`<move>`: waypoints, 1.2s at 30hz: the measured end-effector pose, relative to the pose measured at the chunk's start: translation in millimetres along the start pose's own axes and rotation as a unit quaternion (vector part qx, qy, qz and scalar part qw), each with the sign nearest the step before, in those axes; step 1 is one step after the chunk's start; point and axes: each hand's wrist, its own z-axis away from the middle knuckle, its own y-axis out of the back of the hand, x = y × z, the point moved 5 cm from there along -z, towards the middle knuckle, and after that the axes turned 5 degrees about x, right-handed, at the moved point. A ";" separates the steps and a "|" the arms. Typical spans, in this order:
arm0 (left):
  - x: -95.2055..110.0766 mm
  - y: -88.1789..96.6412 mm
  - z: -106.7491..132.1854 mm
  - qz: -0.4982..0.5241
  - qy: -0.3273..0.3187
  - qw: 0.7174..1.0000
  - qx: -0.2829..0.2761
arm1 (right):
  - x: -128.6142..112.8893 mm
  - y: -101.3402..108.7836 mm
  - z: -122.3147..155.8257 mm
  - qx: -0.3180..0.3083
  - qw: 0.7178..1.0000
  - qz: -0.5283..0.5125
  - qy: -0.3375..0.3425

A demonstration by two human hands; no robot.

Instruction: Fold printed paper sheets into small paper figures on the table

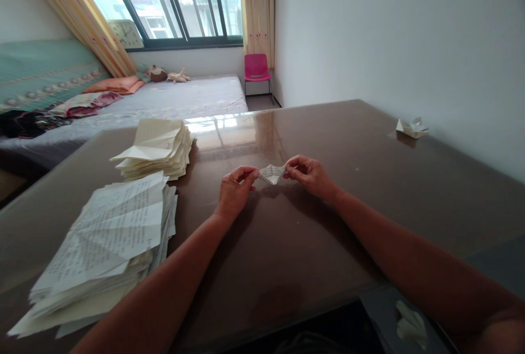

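A small folded paper point(272, 174) with printed text is stretched between my two hands, a little above the brown glossy table point(311, 250). It has a boat-like shape with a pointed lower edge. My left hand point(238, 190) pinches its left end between thumb and fingers. On the other side my right hand point(309, 176) grips the right end in the same way. To the left of my hands lie two piles of sheets: a creased white printed stack point(118, 222) in front and a cream stack point(158, 146) behind it.
A folded paper boat point(412, 128) stands near the table's right edge by the white wall point(394, 31). Beyond the table are a bed point(205, 91) and a pink chair point(257, 68). A crumpled pale piece point(411, 324) lies below the front edge.
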 end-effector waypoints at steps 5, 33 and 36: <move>-5.7 1.8 -2.4 0.034 0.018 0.999 0.005 | 9.6 4.0 -4.4 -0.016 0.998 -0.056 -0.032; 7.4 -10.5 17.4 -0.208 -0.180 0.959 -0.063 | -23.9 7.3 3.5 -0.071 0.970 0.196 0.127; 10.2 -13.9 21.2 -0.255 -0.204 0.942 -0.079 | -36.1 4.7 5.8 -0.038 0.947 0.266 0.174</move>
